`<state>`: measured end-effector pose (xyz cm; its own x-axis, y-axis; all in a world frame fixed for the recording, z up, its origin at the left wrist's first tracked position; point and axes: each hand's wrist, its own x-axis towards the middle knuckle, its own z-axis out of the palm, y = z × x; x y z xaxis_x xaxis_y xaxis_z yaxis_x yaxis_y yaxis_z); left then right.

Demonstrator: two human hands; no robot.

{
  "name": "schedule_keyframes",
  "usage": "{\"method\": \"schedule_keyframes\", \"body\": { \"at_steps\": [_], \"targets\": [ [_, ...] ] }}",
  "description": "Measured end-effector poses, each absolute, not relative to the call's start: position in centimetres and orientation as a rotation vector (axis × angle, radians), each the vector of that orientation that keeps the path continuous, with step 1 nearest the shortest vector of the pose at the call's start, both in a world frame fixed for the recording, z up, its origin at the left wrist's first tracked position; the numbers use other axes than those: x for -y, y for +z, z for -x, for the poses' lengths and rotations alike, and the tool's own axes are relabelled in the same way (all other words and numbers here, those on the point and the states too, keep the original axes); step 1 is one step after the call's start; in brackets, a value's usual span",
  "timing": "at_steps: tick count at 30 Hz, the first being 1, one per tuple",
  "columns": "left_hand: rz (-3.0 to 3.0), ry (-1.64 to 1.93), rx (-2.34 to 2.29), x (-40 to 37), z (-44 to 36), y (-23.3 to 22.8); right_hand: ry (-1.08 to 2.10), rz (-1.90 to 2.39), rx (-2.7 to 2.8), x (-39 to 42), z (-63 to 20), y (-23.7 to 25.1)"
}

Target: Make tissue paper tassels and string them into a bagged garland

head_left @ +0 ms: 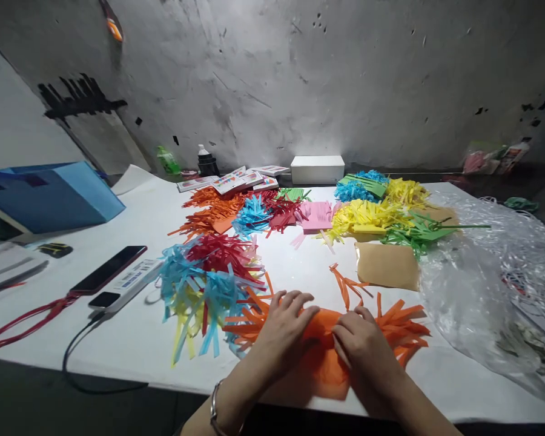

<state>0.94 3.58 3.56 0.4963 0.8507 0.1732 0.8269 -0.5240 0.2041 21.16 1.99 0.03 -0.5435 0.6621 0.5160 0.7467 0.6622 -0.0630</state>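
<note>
At the near edge of the white table, both hands rest on a sheet of orange paper whose sides are cut into fringes. The left hand lies flat on it with fingers spread slightly, pressing down; the right hand sits just beside, fingers curled together and pinching a fold at the middle. To the left lies a heap of blue, red and yellow fringed paper, touching the orange strips. A brown paper piece lies beyond, and a phone farther left.
</note>
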Motion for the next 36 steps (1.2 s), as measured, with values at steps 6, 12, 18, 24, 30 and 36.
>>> {"method": "schedule_keyframes", "body": {
  "at_steps": [6,12,18,24,30,36],
  "targets": [
    [-2.912,0.663,-1.174,-2.6,-0.5,1.2,-0.277,1.042,2.491,-1.1,-20.7,0.8],
    [-2.878,0.484,-1.124,-1.8,1.3,0.8,-0.279,1.019,2.493,-0.2,-22.1,-0.3],
    [-2.563,0.31,-1.531,-1.9,0.6,1.4,-0.063,1.339,2.379,-1.1,-21.6,-0.3],
    [-2.465,0.291,-1.751,-2.4,-1.0,2.0,-0.161,1.578,2.28,-2.7,-20.2,0.5],
    [-2.45,0.302,-1.815,-2.1,-1.1,2.0,-0.222,1.087,2.398,-2.2,-20.2,0.3],
    [-2.78,0.708,-1.479,-1.6,-0.4,0.9,-0.238,1.086,2.336,-2.0,-20.0,0.0]
  ]
}}
